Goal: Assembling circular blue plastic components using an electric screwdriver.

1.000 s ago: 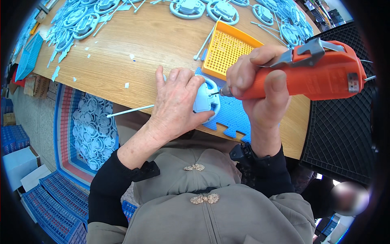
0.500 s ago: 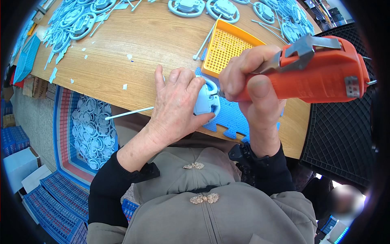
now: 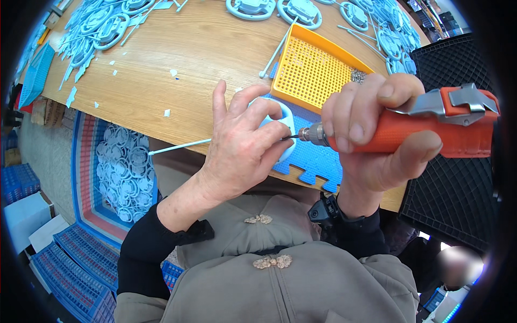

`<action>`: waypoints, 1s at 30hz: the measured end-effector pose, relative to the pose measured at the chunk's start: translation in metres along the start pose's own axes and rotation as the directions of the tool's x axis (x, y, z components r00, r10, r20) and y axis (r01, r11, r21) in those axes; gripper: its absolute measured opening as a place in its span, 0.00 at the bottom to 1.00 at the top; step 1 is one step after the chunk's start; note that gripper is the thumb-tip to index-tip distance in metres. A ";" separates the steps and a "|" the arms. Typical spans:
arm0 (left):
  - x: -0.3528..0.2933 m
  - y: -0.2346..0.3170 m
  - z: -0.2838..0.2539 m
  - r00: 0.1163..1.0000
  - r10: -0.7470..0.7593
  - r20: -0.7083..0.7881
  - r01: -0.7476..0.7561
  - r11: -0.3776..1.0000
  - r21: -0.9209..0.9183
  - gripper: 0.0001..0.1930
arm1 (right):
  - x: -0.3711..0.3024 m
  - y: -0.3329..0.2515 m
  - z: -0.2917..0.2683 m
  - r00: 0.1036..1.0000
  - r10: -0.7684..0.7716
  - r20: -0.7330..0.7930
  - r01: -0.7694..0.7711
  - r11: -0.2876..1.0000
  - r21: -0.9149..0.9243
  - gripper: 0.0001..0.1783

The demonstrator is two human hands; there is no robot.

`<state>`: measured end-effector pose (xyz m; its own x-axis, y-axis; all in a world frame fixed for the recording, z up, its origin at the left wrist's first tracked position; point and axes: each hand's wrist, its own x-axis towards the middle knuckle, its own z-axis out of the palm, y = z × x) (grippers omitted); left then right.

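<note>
A light blue plastic steering wheel part [image 3: 287, 117] lies on a blue foam mat [image 3: 315, 154] at the table's front edge, mostly covered by my left hand [image 3: 245, 137]. My left fingers curl over it, thumb and fingertips meeting at the driver's bit; whether they pinch a screw there is hidden. A thin light blue rod [image 3: 180, 147] sticks out left from under this hand. My right hand [image 3: 371, 126] is wrapped round an orange-red electric screwdriver [image 3: 409, 132], tilted nearly level, its dark bit pointing left to the part.
Behind the mat stands a yellow perforated tray [image 3: 312, 67] with small screws [image 3: 357, 76] at its right end. More light blue wheels [image 3: 300, 12] and piles of parts [image 3: 97, 27] lie across the far table. A crate of parts [image 3: 121, 172] is below left; a black mesh surface [image 3: 447, 194] adjoins right.
The screwdriver has swung lower and levelled, and its bit now shows beside my left fingertips. My left fingers have curled from lying flatter on the wheel. The view has shifted slightly.
</note>
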<state>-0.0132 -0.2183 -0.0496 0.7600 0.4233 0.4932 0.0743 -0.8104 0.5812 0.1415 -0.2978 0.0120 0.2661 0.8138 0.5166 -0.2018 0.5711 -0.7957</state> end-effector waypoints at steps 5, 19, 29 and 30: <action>-0.010 -0.003 -0.001 1.000 -0.022 0.014 0.023 0.998 -0.060 0.08 | -0.004 -0.002 0.007 1.000 -0.014 0.002 0.014 1.000 0.011 0.32; -0.013 0.006 -0.007 0.999 -0.025 0.033 0.025 1.000 0.004 0.06 | -0.011 -0.007 0.014 1.000 0.010 -0.002 -0.010 0.999 -0.043 0.31; -0.018 -0.003 0.006 0.999 -0.017 -0.032 0.016 0.998 -0.053 0.12 | -0.006 -0.004 0.009 0.994 -0.069 0.086 0.074 0.995 -0.060 0.31; -0.018 -0.004 0.008 0.998 -0.052 -0.033 0.050 0.996 -0.071 0.15 | -0.006 -0.004 0.008 0.994 -0.068 0.084 0.073 0.995 -0.062 0.31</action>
<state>-0.0215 -0.2260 -0.0659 0.7335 0.4782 0.4830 0.0662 -0.7575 0.6494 0.1326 -0.3036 0.0144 0.1986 0.7792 0.5944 -0.1231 0.6216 -0.7736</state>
